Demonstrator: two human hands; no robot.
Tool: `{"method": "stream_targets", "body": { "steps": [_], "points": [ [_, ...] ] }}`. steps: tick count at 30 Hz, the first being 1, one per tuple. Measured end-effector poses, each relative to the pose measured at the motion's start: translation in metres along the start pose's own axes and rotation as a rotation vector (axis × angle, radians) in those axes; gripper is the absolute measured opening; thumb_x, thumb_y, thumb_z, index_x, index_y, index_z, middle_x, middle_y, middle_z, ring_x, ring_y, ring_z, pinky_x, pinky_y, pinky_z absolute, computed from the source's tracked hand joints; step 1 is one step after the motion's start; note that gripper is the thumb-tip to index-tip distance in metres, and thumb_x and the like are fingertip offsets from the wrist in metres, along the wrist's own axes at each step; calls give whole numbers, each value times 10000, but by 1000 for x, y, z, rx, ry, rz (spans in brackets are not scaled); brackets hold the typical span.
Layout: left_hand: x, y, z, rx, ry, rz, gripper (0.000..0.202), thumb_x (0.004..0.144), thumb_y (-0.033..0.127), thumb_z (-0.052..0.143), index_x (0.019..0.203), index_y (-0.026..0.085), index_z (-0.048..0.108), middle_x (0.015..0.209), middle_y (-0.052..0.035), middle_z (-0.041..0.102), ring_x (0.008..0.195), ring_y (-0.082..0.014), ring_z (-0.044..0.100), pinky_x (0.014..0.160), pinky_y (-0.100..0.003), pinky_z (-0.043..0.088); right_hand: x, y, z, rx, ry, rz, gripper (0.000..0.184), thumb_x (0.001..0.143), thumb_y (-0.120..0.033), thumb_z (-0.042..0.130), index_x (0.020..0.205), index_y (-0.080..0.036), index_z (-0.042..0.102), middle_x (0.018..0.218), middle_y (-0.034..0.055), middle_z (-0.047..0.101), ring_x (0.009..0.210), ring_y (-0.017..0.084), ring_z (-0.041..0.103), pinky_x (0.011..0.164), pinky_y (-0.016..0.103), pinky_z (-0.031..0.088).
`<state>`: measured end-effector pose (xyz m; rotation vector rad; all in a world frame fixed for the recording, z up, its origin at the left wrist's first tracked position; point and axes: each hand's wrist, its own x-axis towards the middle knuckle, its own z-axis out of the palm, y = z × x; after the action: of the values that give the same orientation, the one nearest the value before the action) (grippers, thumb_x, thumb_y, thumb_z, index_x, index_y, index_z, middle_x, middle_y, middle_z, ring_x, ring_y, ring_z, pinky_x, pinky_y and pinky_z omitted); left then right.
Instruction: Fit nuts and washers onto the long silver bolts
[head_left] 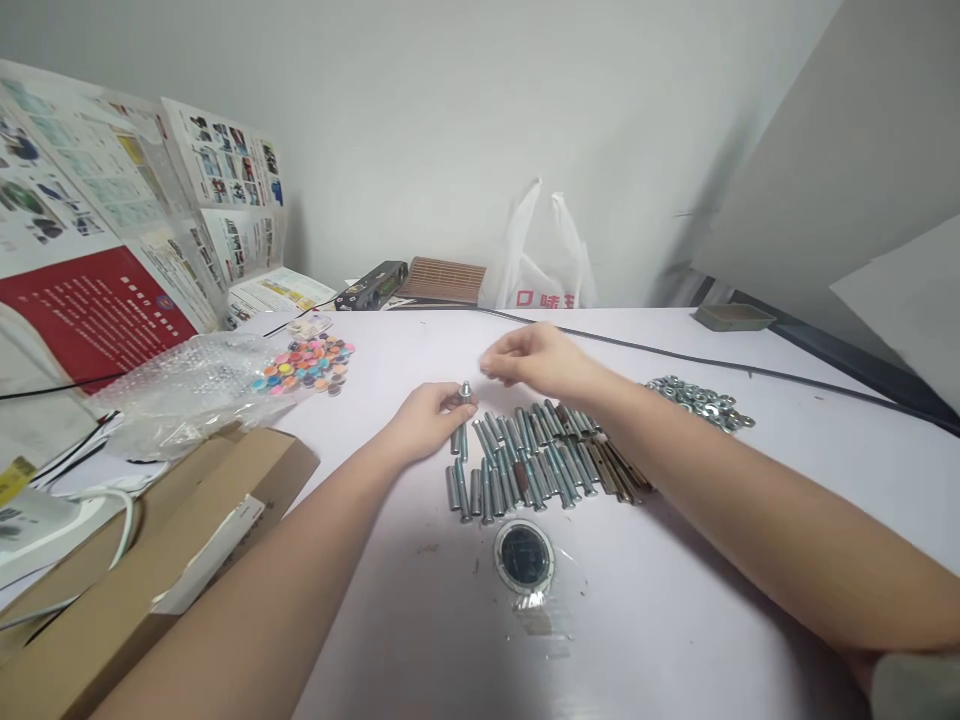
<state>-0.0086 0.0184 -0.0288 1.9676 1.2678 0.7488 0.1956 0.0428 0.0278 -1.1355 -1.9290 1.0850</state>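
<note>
Seen down the line from my remote post: at the white bench [405,620], the left hand [433,420] had its thumb and fingers closed around a metal bolt [466,390], tip up, just beyond the left end of rows of bolts and sleeves [541,475]. The right hand [536,358] hung nearby to the right, fingers curled in toward the thumb, slightly blurred; whether they pinched anything, I could not tell.

I judged a slip the likeliest trouble: a push from above, slightly off the bolt's line, could have tipped it out of so narrow a pinch. The right forearm, slanting across the far end of the rows, risked brushing them, and round pieces like those would roll readily. Near the same arm, the loose heap of metal rings [705,402] could have been scattered by a careless elbow.

On the white plastic bag [540,285] at the back, I read the red characters 口味, with a third only partly visible. White lines on the red panel of the printed sheets [112,310] at left were too small to read. I made out no maker's mark on the hardware.
</note>
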Motion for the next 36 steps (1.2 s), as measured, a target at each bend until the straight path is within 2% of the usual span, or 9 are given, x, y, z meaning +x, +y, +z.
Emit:
{"method": "stream_targets", "body": {
  "steps": [2, 4, 10, 16, 20, 23, 27, 32, 36],
  "points": [
    [0, 1, 0, 6, 15, -22, 237, 832, 356, 573, 852, 137, 664, 803, -30, 669, 729, -158, 577, 693, -276, 417, 13, 8, 24, 3, 26, -37, 287, 756, -416, 706, 836, -140, 717, 811, 80, 699, 711, 156, 613, 661, 271, 481],
    [0, 2, 0, 17, 25, -54, 237, 833, 348, 578, 821, 126, 660, 747, -27, 654, 664, -143, 549, 656, -272, 400, 20, 18, 36, 27, 10, -60, 247, 778, -377, 685, 815, -135, 719, 795, 75, 699, 690, 149, 609, 640, 263, 473],
    [1, 6, 1, 23, 19, -80, 223, 841, 317, 577, 863, 121, 681, 745, -37, 667, 666, -143, 547, 632, -264, 392, 14, 34, 46, 196, 28, -8, 330, 810, -435, 648, 803, -108, 692, 701, 75, 661, 592, 126, 569, 552, 252, 449],
    [1, 3, 1, -52, -14, -17, 218, 849, 308, 578, 871, 119, 685, 816, -34, 681, 722, -139, 576, 669, -249, 411, 6, 41, 59, 235, 99, -135, 384, 858, -493, 581, 874, -119, 666, 751, 56, 643, 636, 113, 552, 602, 249, 446],
    [1, 1, 1, -55, -4, -7, 207, 857, 303, 573, 834, 118, 662, 762, -11, 655, 666, -115, 546, 631, -236, 387, 4, 43, 62, 302, 127, -153, 428, 910, -518, 480, 987, -134, 654, 674, 18, 585, 605, 109, 520, 587, 251, 422],
    [1, 1, 2, -53, 8, -17, 205, 853, 302, 579, 838, 113, 657, 762, -15, 653, 660, -116, 542, 624, -239, 384, 5, 41, 60, 376, 90, -101, 382, 906, -430, 501, 1077, -129, 663, 681, 16, 580, 623, 116, 527, 616, 267, 432],
    [2, -1, 3, -75, -10, -18, 200, 844, 297, 585, 874, 115, 662, 824, -32, 675, 733, -137, 574, 655, -243, 408, 6, 39, 58, 482, 34, -25, 294, 865, -331, 539, 993, -123, 703, 718, 26, 595, 637, 113, 527, 643, 280, 439],
    [2, -3, 2, -14, -3, -29, 216, 845, 314, 583, 817, 117, 666, 748, -21, 658, 692, -127, 558, 639, -239, 403, 7, 44, 58, 419, 54, -102, 248, 807, -332, 626, 949, -145, 704, 916, 71, 680, 809, 149, 597, 763, 310, 468],
    [2, -1, 1, -56, -22, -32, 218, 851, 305, 578, 891, 121, 688, 807, -26, 682, 714, -125, 568, 645, -235, 408, 8, 47, 59, 372, 57, -129, 274, 806, -369, 641, 947, -140, 693, 929, 77, 682, 820, 150, 600, 770, 305, 475]
  ]
}}
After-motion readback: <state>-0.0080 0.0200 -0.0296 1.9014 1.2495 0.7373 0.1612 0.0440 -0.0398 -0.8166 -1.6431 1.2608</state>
